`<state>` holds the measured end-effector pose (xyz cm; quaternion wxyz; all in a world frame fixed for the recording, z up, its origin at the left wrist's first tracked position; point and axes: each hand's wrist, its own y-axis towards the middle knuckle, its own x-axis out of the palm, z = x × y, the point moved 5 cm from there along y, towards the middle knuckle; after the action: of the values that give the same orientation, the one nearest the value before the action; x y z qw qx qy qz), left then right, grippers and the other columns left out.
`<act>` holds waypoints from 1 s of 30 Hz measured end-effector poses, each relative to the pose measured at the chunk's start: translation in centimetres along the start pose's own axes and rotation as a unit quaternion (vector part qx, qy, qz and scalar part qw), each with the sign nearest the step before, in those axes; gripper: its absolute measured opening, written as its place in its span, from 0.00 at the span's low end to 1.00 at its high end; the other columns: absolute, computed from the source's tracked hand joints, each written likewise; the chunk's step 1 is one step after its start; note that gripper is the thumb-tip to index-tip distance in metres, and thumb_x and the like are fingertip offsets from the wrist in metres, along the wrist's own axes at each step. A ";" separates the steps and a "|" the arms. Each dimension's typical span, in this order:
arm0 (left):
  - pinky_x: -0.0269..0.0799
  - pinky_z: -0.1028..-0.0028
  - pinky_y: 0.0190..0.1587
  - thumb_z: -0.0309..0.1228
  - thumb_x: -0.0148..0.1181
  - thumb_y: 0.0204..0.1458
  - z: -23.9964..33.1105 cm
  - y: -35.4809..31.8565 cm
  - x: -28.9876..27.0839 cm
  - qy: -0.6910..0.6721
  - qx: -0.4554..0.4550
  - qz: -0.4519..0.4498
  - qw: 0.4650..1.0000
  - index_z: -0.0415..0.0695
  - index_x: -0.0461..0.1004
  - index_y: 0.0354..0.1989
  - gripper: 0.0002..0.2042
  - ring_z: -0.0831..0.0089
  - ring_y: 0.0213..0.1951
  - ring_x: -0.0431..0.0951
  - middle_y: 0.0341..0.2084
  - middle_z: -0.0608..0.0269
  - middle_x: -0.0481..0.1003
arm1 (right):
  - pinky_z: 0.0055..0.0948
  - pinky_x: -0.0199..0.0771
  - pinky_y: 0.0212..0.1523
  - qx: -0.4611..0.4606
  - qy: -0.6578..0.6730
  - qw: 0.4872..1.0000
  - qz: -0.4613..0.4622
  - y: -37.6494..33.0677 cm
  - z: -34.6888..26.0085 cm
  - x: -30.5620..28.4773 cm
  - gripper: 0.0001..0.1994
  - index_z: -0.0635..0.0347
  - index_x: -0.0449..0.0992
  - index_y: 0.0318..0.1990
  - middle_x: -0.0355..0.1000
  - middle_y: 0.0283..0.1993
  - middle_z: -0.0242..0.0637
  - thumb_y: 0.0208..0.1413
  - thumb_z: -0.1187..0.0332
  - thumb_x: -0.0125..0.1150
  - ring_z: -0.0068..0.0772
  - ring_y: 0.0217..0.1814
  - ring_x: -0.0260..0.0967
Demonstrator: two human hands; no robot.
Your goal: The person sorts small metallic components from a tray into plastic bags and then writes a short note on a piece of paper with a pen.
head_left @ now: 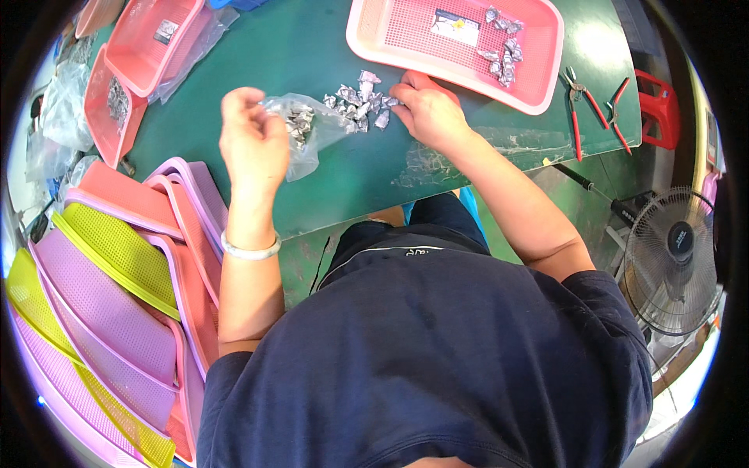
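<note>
A loose pile of small crumpled silver foil-like pieces (357, 108) lies on the green table. My right hand (433, 115) is at the pile's right side, fingers pinched on one crumpled silver piece. A reddish-pink shape shows just behind this hand; its kind is unclear. Left of the pile lies a clear plastic bag (306, 162) with small metallic pieces (299, 125) in it. My left hand (253, 140) is raised beside the bag's left edge with curled fingers. What they hold, if anything, is hidden. A pale bangle (251, 249) circles the left wrist.
Ahead to the right sits a pink basket (367, 48) with several silver pieces and a label. Two red-handled pliers (576, 117) (616, 117) lie farther right. Stacked pink, purple and green baskets (117, 242) crowd the left. A fan (675, 249) stands at right, near a red stool (659, 109).
</note>
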<state>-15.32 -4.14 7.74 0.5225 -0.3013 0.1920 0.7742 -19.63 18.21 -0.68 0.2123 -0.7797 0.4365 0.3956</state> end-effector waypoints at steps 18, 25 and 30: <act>0.66 0.82 0.37 0.21 0.58 0.45 1.9 -0.8 -0.9 0.003 -0.013 0.028 1.000 0.37 0.66 0.41 0.13 0.80 0.32 0.68 0.33 0.62 0.68 | 0.19 0.68 0.27 0.173 0.259 0.950 0.016 -1.9 0.4 -2.3 0.10 0.67 0.72 0.35 0.69 0.23 0.30 0.45 0.72 0.61 0.16 0.23 0.64; 0.66 0.82 0.38 0.21 0.58 0.45 1.6 -0.7 -0.9 -0.018 -0.016 0.025 0.999 0.37 0.67 0.40 0.13 0.80 0.32 0.68 0.33 0.63 0.69 | 0.16 0.67 0.26 0.188 0.303 0.934 0.011 -2.1 -1.0 -3.9 0.09 0.66 0.71 0.36 0.69 0.25 0.28 0.46 0.74 0.60 0.12 0.23 0.62; 0.65 0.84 0.36 0.22 0.58 0.46 1.5 -0.7 -1.4 -0.010 -0.002 0.038 0.999 0.38 0.68 0.38 0.10 0.82 0.31 0.68 0.30 0.65 0.69 | 0.34 0.71 0.30 0.122 0.145 0.981 0.041 -2.1 0.4 -2.4 0.08 0.62 0.72 0.31 0.71 0.25 0.40 0.44 0.68 0.59 0.42 0.27 0.71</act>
<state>-14.73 -3.88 9.79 0.4942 -0.2875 0.1964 0.7965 -18.76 20.81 0.93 0.2245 -0.7782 0.5393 0.2306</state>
